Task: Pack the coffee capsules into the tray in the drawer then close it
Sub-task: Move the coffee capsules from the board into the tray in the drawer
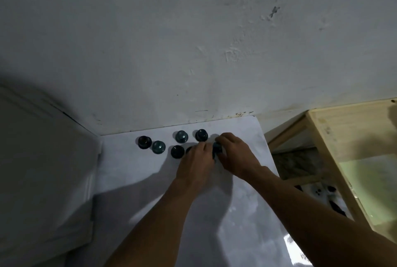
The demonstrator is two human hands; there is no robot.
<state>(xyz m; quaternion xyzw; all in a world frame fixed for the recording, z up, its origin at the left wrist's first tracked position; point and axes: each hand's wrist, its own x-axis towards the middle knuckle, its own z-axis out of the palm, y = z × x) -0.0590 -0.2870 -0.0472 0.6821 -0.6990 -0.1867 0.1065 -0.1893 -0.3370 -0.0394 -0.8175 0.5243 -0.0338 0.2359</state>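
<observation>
Head view: our right hand (234, 151) pinches a teal coffee capsule (217, 148) near the white tabletop's (150, 172) back edge; our left hand (198, 159) curls over another, grip unclear. We should lift each upright, clear of five loose capsules (177, 151).

Legible text: none. Coffee capsules (181, 136) on white tabletop (236, 213), far edge: no readable label, brand or number. Wall (193, 41): scuffs only, no signs. Wooden frame (348, 129), right of tabletop: no markings readable.
</observation>
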